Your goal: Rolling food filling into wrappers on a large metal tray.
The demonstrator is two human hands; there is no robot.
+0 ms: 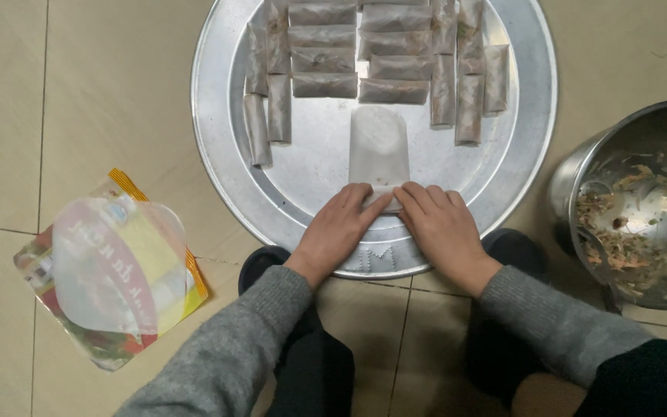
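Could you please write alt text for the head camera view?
Two hands, left hand and right hand, press a rice-paper wrapper on a round metal tray holding finished rolls. Rice-paper packet lies left, filling bowl right.

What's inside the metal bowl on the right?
The metal bowl holds leftover shredded filling, brownish with green flecks, clinging to its bottom and wall, plus a spoon. Its far right part is cut off by the frame edge.
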